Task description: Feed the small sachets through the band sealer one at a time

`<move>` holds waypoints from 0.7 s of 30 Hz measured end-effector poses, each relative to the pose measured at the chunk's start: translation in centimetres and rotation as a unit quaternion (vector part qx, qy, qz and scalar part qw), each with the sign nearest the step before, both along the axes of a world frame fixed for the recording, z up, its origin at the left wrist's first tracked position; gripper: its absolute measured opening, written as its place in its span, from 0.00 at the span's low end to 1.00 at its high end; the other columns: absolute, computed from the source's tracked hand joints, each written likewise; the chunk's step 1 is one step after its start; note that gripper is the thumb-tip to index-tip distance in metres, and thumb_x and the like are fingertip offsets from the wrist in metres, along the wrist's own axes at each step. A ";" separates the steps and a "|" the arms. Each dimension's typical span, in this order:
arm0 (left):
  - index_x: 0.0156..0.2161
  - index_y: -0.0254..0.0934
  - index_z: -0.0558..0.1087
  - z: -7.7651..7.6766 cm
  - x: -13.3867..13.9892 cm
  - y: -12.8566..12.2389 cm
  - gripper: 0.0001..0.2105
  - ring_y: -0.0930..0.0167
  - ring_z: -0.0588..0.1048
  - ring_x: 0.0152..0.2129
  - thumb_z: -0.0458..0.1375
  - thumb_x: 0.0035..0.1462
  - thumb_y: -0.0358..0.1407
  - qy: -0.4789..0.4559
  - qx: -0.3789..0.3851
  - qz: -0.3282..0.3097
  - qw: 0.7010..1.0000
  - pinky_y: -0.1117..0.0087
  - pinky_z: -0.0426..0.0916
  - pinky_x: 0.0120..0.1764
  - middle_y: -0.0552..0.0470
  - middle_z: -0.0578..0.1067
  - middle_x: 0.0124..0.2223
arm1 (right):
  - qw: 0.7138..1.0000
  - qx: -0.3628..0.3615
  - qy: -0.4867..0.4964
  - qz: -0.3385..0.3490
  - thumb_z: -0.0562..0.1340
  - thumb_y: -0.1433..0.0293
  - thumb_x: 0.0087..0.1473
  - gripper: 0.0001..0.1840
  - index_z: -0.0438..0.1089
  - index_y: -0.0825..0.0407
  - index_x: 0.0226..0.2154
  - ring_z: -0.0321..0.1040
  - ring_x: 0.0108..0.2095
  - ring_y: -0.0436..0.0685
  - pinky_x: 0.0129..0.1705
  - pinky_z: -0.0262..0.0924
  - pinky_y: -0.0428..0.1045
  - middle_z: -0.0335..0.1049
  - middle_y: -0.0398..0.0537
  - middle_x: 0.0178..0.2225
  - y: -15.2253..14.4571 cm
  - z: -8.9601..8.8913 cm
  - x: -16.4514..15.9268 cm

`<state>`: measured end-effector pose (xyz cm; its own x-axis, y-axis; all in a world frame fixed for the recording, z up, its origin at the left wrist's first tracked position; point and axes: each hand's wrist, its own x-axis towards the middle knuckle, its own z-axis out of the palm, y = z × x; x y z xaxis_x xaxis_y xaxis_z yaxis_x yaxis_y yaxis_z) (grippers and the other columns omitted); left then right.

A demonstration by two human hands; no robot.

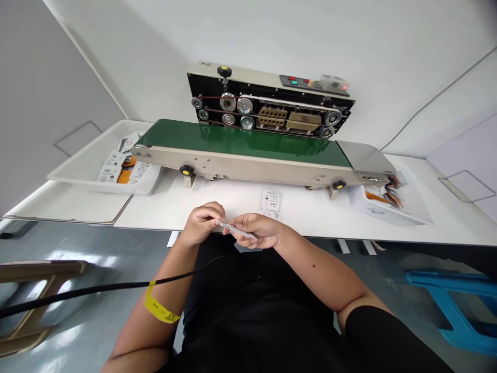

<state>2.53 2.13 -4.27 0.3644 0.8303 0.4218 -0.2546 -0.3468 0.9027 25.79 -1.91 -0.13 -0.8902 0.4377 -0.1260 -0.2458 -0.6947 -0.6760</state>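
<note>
Between my two hands, just above the front edge of the table, is a thin pale packet point(237, 230), seen nearly edge-on. My left hand point(205, 220) pinches its left end with thumb and fingers. Around its right part my right hand point(258, 230) is closed, the fingers beneath it and the thumb on the near upper side. A few printed white packets point(270, 201) lie on the table just beyond my right hand. What the held packet has printed on it cannot be made out.
Behind my hands stands a band sealing machine point(272, 111) with a green conveyor belt point(233, 142). A white bin point(149, 184) of printed packets is at left, another bin point(388, 210) with packets at right. A blue stool point(454, 295) and a brown stool point(46, 321) flank me. A black cable point(97, 287) crosses my left arm.
</note>
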 end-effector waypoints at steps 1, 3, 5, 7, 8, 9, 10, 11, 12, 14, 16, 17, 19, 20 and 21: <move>0.29 0.39 0.83 0.0 -0.1 0.0 0.18 0.66 0.77 0.28 0.74 0.53 0.53 0.002 0.011 -0.018 1.000 0.64 0.75 0.31 0.45 0.77 0.31 | 1.000 -0.007 0.000 0.009 0.71 0.59 0.63 0.21 0.76 0.57 0.50 0.50 0.19 0.42 0.18 0.44 0.38 0.58 0.35 0.23 -0.2 0.0 0.1; 0.31 0.39 0.84 0.0 -0.4 0.0 0.16 0.65 0.78 0.28 0.73 0.56 0.50 0.006 0.034 -0.051 0.998 0.63 0.75 0.32 0.45 0.77 0.30 | 1.000 -0.021 -0.002 0.023 0.71 0.59 0.64 0.20 0.76 0.58 0.50 0.49 0.19 0.41 0.18 0.44 0.38 0.55 0.34 0.24 -0.5 0.0 0.1; 0.32 0.39 0.84 0.3 -0.5 0.0 0.14 0.65 0.79 0.29 0.71 0.59 0.48 0.012 0.054 -0.073 0.996 0.64 0.76 0.33 0.45 0.78 0.30 | 0.999 -0.033 -0.007 0.027 0.70 0.60 0.65 0.19 0.76 0.58 0.50 0.47 0.19 0.41 0.18 0.43 0.38 0.54 0.33 0.23 -0.8 0.1 0.1; 0.33 0.37 0.84 0.8 -0.5 -0.2 0.14 0.66 0.79 0.29 0.70 0.62 0.47 0.021 0.069 -0.087 0.994 0.65 0.75 0.33 0.45 0.78 0.31 | 0.999 -0.039 -0.012 0.022 0.71 0.61 0.64 0.18 0.76 0.58 0.49 0.45 0.18 0.41 0.18 0.42 0.38 0.53 0.33 0.22 -1.0 0.1 -0.1; 0.34 0.37 0.84 1.1 -0.5 -0.3 0.14 0.66 0.79 0.30 0.69 0.63 0.47 0.028 0.074 -0.094 0.992 0.66 0.75 0.33 0.45 0.78 0.31 | 0.999 -0.040 -0.014 0.019 0.71 0.62 0.63 0.18 0.77 0.57 0.49 0.45 0.18 0.41 0.18 0.41 0.38 0.53 0.32 0.22 -1.2 0.2 -0.2; 0.34 0.36 0.84 1.3 -0.5 -0.3 0.15 0.67 0.79 0.30 0.68 0.64 0.47 0.034 0.077 -0.101 0.991 0.67 0.75 0.33 0.44 0.78 0.32 | 0.999 -0.041 -0.018 0.015 0.72 0.62 0.62 0.18 0.77 0.57 0.49 0.44 0.18 0.41 0.18 0.41 0.38 0.53 0.32 0.21 -1.4 0.2 -0.2; 0.35 0.35 0.84 1.5 -0.4 -0.4 0.15 0.67 0.78 0.30 0.67 0.65 0.46 0.040 0.080 -0.109 0.990 0.67 0.74 0.33 0.44 0.78 0.33 | 0.999 -0.042 -0.023 0.010 0.73 0.62 0.62 0.19 0.76 0.57 0.49 0.44 0.18 0.41 0.17 0.40 0.38 0.53 0.32 0.21 -1.6 0.2 -0.2; 0.36 0.35 0.83 1.7 -0.3 -0.5 0.15 0.68 0.78 0.30 0.66 0.66 0.46 0.047 0.080 -0.116 0.989 0.67 0.74 0.34 0.44 0.78 0.34 | 0.999 -0.041 -0.030 0.004 0.73 0.61 0.61 0.20 0.76 0.57 0.49 0.45 0.18 0.41 0.17 0.40 0.38 0.54 0.32 0.21 -1.9 0.3 -0.1; 0.36 0.35 0.83 1.8 -0.2 -0.5 0.15 0.68 0.77 0.30 0.66 0.67 0.45 0.055 0.079 -0.117 0.988 0.68 0.73 0.34 0.44 0.79 0.34 | 0.998 -0.038 -0.040 -0.004 0.74 0.60 0.60 0.21 0.76 0.57 0.48 0.45 0.17 0.41 0.17 0.40 0.38 0.54 0.31 0.21 -2.1 0.4 0.2; 0.37 0.35 0.83 1.8 -0.1 -0.5 0.13 0.68 0.77 0.32 0.65 0.67 0.44 0.067 0.076 -0.098 0.990 0.67 0.72 0.36 0.44 0.79 0.36 | 0.996 -0.018 -0.073 -0.048 0.75 0.57 0.57 0.23 0.75 0.55 0.46 0.46 0.16 0.41 0.16 0.40 0.39 0.59 0.33 0.21 -2.4 1.1 1.7; 0.40 0.36 0.83 1.7 0.1 -0.4 0.12 0.67 0.77 0.33 0.65 0.67 0.43 0.072 0.070 -0.072 0.992 0.67 0.72 0.38 0.44 0.79 0.37 | 0.980 0.024 -0.124 -0.151 0.78 0.56 0.51 0.25 0.74 0.53 0.43 0.50 0.16 0.42 0.15 0.40 0.39 0.67 0.36 0.24 -2.3 2.6 4.7; 0.42 0.36 0.83 1.5 0.1 -0.4 0.12 0.67 0.76 0.34 0.66 0.67 0.43 0.069 0.064 -0.064 0.993 0.67 0.71 0.38 0.44 0.79 0.38 | 0.961 0.051 -0.152 -0.224 0.79 0.57 0.49 0.24 0.74 0.52 0.41 0.51 0.16 0.42 0.14 0.41 0.40 0.70 0.38 0.25 -2.0 3.8 6.7; 0.47 0.36 0.82 1.3 0.2 -0.4 0.14 0.68 0.75 0.35 0.66 0.67 0.45 0.057 0.048 -0.068 0.995 0.68 0.71 0.38 0.44 0.78 0.39 | 0.894 0.110 -0.202 -0.385 0.80 0.60 0.47 0.23 0.73 0.50 0.40 0.53 0.16 0.42 0.14 0.43 0.39 0.71 0.38 0.26 -0.7 6.8 11.6; 0.49 0.36 0.82 1.3 0.3 -0.3 0.15 0.68 0.75 0.35 0.66 0.67 0.45 0.052 0.040 -0.074 0.995 0.68 0.70 0.38 0.45 0.78 0.39 | 0.850 0.139 -0.219 -0.459 0.79 0.61 0.48 0.21 0.72 0.49 0.39 0.52 0.15 0.42 0.14 0.42 0.39 0.70 0.37 0.25 0.2 8.4 14.3; 0.50 0.36 0.81 1.2 0.3 -0.3 0.15 0.68 0.75 0.35 0.66 0.67 0.45 0.049 0.034 -0.079 0.995 0.69 0.70 0.38 0.45 0.78 0.39 | 0.800 0.162 -0.237 -0.527 0.78 0.63 0.49 0.19 0.72 0.49 0.39 0.52 0.16 0.42 0.15 0.44 0.38 0.70 0.37 0.25 1.3 10.0 17.0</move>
